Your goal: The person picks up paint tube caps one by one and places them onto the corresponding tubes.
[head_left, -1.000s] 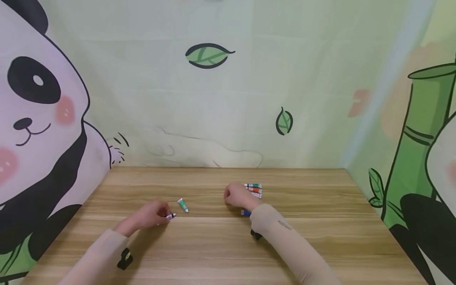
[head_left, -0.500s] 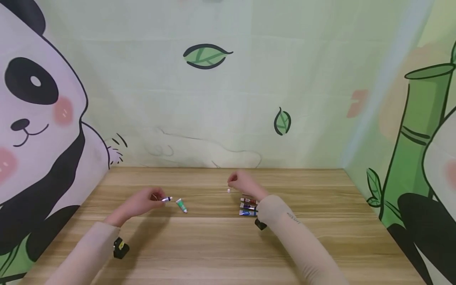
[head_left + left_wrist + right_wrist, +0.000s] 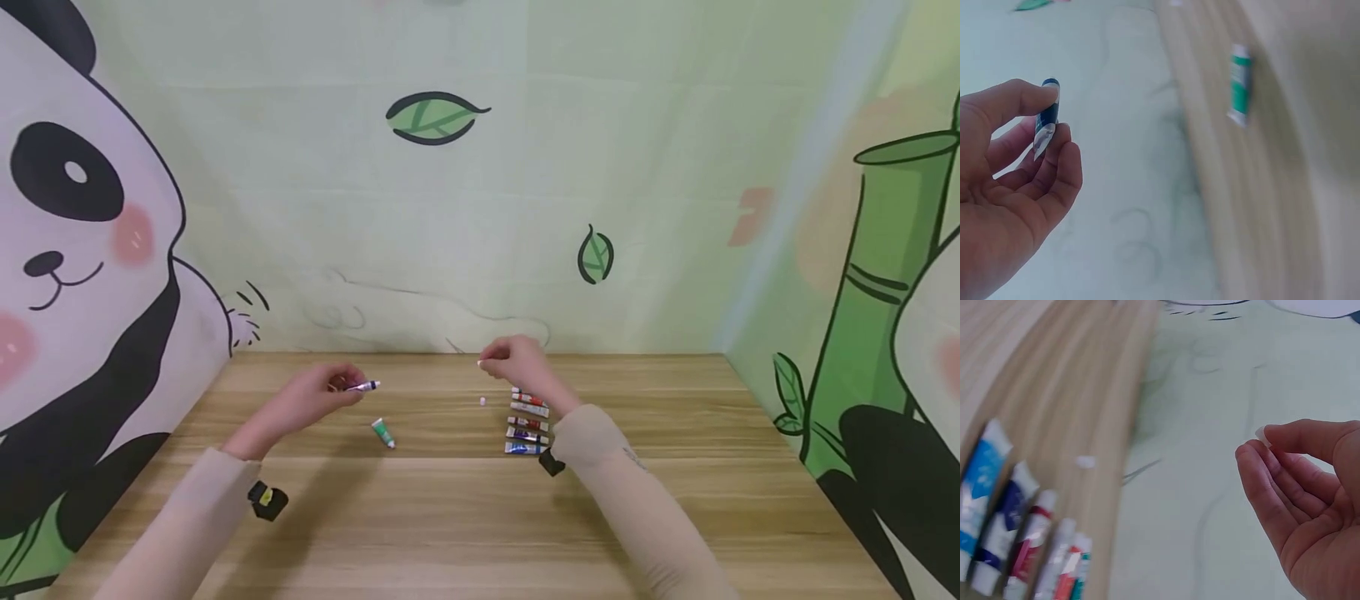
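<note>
Raised above the table on the left, my left hand (image 3: 318, 392) pinches a small dark blue and white paint tube (image 3: 1047, 115) between thumb and fingers. Its flat crimped end points toward the palm side in the left wrist view. My right hand (image 3: 521, 362) is lifted near the table's back edge, thumb and index finger pinching a tiny white cap (image 3: 1262, 436), partly covered by the fingertips. A second small white cap (image 3: 482, 402) lies on the table below it. A green paint tube (image 3: 383, 433) lies on the tabletop under and right of my left hand.
Several paint tubes (image 3: 527, 424) lie side by side in a column left of my right sleeve, in blue, dark blue, dark red, white, red and green. The wooden table (image 3: 450, 517) meets a printed wall cloth (image 3: 480, 208) at its back edge.
Both hands have risen and moved toward the back of the table, the left carrying the dark blue tube. A white cap now shows on the table, and the column of tubes is more visible.
</note>
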Motion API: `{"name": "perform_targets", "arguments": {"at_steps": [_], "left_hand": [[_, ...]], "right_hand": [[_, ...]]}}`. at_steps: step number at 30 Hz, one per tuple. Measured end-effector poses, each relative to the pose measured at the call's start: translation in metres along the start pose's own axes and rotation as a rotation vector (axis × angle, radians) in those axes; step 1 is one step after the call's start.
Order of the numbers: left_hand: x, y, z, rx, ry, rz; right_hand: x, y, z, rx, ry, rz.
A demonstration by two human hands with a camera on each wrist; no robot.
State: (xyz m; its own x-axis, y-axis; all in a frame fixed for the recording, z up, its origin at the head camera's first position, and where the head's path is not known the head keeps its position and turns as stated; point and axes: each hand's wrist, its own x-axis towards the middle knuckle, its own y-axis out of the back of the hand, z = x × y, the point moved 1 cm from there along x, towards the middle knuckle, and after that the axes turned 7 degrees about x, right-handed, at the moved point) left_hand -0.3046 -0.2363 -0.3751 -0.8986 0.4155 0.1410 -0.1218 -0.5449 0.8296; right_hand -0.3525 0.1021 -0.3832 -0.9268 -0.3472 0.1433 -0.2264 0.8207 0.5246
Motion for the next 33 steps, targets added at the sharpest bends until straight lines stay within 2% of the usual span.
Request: {"name": "perform_targets", "arguments": {"at_steps": [5, 12, 21, 33], "left_hand": [[0.008, 0.008, 0.026, 0.040, -0.053, 0.060], [0.011, 0.013, 0.056, 0.052, -0.071, 0.074], [0.013, 0.017, 0.097, 0.024, -0.128, 0.082], [0.018, 0.009, 0.119, 0.007, -0.207, 0.091]], "right_hand": [[-0.012, 0.013, -0.022, 0.051, 0.046, 0.013], [-0.027, 0.021, -0.046, 0.119, 0.144, -0.014], [-0.045, 0.021, -0.073, 0.218, 0.206, -0.068], [-0.048, 0.011, -0.079, 0.189, 0.274, -0.063]]}}
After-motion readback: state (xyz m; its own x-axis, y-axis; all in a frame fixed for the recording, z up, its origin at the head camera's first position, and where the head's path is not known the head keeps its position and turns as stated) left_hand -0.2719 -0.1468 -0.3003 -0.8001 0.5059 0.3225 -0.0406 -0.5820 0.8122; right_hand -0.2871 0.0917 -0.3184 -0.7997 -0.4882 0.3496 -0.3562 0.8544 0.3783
